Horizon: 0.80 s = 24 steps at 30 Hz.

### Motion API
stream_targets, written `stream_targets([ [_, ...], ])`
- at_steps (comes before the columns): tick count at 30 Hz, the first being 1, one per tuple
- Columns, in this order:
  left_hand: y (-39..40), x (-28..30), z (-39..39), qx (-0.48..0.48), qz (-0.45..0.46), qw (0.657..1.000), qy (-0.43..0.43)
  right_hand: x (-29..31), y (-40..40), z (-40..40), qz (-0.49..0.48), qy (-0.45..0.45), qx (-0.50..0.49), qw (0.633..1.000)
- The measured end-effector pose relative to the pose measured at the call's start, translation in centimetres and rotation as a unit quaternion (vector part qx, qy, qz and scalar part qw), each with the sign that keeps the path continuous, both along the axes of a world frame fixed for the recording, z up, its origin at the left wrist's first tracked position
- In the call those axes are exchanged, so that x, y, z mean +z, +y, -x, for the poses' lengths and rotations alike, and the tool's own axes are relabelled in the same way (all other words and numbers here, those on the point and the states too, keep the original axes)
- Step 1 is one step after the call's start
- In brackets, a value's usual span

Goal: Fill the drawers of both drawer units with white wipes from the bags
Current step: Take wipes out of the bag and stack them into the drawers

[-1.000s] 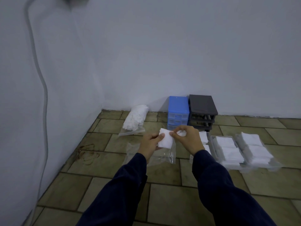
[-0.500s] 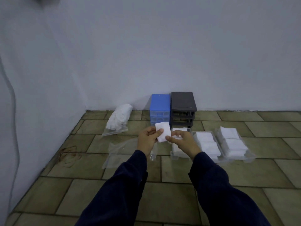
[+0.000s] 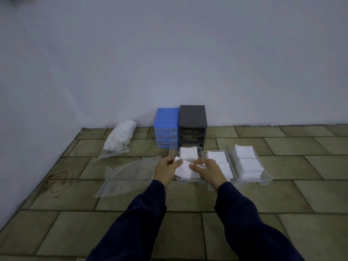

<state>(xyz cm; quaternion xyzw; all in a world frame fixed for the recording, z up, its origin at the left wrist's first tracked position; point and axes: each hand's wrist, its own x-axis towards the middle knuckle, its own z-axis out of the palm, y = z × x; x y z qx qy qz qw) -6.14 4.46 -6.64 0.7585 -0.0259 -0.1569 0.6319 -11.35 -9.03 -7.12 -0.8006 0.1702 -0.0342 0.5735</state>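
Already, both hands, left hand (image 3: 165,169) and right hand (image 3: 208,171), have fingers pinched on a white square wipe (image 3: 183,169) above the nearest clear plastic drawer (image 3: 200,151) at frame centre, two neighbours look full, while a stuffed clear bag (image 3: 120,136) remains.

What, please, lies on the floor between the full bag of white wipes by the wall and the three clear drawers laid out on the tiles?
In the head view, an empty clear plastic bag lies flat there.

Plain pale walls (image 3: 169,53) meet in corner; olive tiled floor (image 3: 282,194).
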Motion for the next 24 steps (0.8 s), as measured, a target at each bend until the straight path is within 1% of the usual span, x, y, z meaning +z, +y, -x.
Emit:
stream_targets([
  [3,-0.1,-0.8,-0.1,0.039,-0.049,0.998,-0.026,-0.9,0.5,0.4,-0.021,0.024,0.01,0.999],
  [5,-0.2,-0.9,-0.1,0.087,-0.058,0.993,-0.049,-1.3,0.6,0.7,-0.051,0.019,0.001,0.999],
  [7,-0.2,-0.6,-0.3,0.109,-0.06,0.988,-0.087,-1.4,0.6,0.9,-0.078,0.005,-0.01,0.997],
  [11,0.1,0.0,-0.5,0.105,-0.071,0.983,-0.13,-1.4,0.5,0.8,-0.093,-0.002,-0.054,0.994],
  [14,0.4,-0.3,-0.7,0.076,-0.096,0.98,-0.157,-1.2,0.7,0.6,-0.096,-0.001,-0.051,0.994],
  [16,0.4,-0.5,-0.7,0.06,-0.095,0.982,-0.153,-1.1,0.9,0.4,-0.099,-0.012,-0.047,0.994],
  [20,0.5,-0.4,-0.6,0.057,-0.075,0.991,-0.099,-0.4,1.0,0.0,-0.156,-0.047,-0.054,0.985],
  [24,0.5,0.0,-0.5,0.041,0.01,0.998,-0.037,0.4,1.0,-0.5,-0.183,-0.073,-0.071,0.978],
])
